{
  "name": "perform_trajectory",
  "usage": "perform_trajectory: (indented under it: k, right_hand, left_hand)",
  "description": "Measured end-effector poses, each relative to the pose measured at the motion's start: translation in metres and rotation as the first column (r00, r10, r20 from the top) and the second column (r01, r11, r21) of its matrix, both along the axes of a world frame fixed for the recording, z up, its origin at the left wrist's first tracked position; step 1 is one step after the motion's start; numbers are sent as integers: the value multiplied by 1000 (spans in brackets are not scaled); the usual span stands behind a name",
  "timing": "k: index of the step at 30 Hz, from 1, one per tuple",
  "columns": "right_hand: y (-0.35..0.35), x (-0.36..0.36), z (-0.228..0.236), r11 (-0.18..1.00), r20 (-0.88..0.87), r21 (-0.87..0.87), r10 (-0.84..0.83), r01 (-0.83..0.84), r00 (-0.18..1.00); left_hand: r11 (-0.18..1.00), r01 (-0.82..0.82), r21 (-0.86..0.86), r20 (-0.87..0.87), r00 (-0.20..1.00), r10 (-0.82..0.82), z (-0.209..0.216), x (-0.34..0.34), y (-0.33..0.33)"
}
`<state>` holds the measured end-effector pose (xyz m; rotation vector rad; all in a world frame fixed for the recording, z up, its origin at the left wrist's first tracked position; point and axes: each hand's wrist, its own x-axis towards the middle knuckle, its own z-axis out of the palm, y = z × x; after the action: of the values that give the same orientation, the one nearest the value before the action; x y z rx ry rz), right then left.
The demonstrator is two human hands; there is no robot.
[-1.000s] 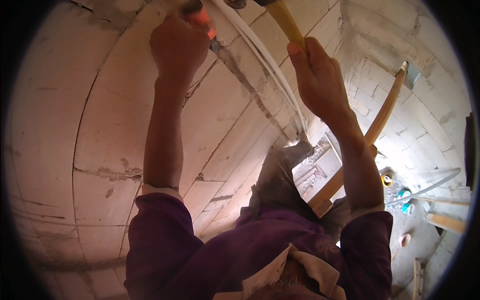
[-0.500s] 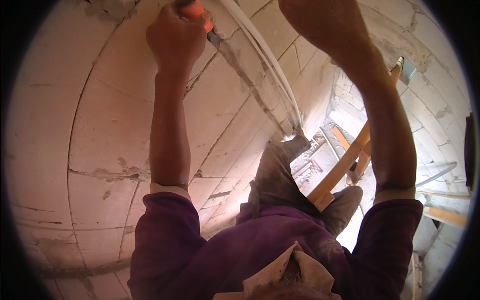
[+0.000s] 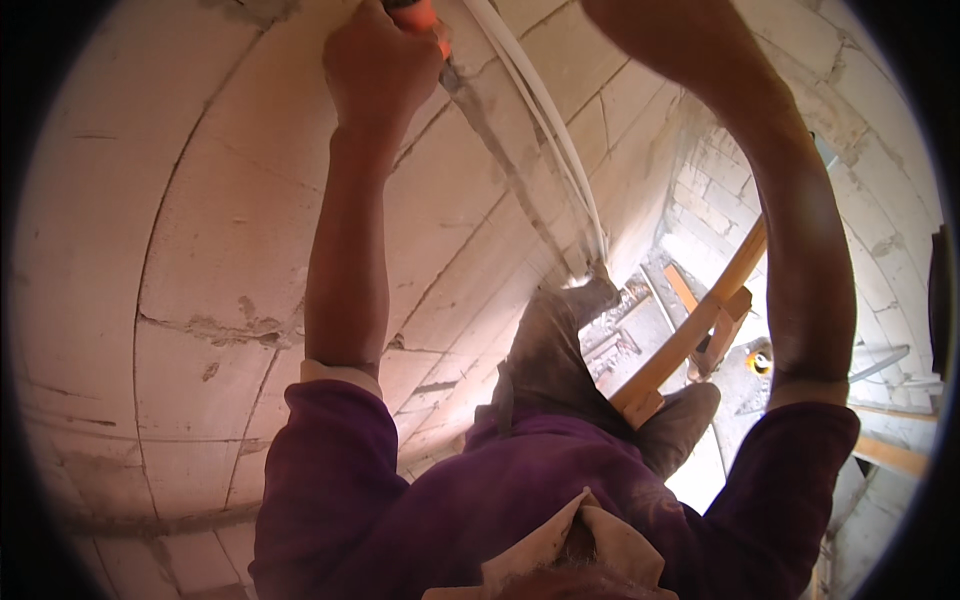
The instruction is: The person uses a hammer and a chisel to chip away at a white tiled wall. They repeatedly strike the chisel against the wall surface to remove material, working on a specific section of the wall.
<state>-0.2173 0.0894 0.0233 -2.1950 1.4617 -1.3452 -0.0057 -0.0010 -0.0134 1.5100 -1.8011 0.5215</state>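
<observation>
In the head view, the left hand is raised against the pale block wall, its grip clenched around an orange tool handle at the picture's top edge, just beside a chased groove in the blocks. White cables run down along that groove. The right forearm reaches up past the top edge, so its hand is out of sight. A wooden ladder stands below, near the person's legs.
</observation>
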Motion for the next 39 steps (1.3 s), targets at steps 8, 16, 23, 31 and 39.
perform_trajectory:
  k: [8, 16, 23, 31, 39]
  right_hand:
    - [-4, -1, -18, 995, 120, 101, -12, 0, 993]
    - [-29, -12, -38, 995, -27, -79, -59, 57, 998]
    - [-32, -26, -49, 999, -162, 24, -19, 23, 987]
    - [32, -38, -23, 953, 386, 269, -242, 142, 890]
    - [26, -49, -59, 933, 592, 353, -283, 73, 755]
  left_hand:
    - [999, -30, 22, 38, 999, 29, -2, -3, 4]
    - [1000, 4, 27, 97, 995, -6, -5, -5, 6]
    - [986, 27, 167, 57, 998, -37, -3, -25, 23]
    - [910, 402, 103, 99, 906, -412, -5, -14, 18]
    - [932, 361, -22, 2, 933, -361, 22, 14, -3]
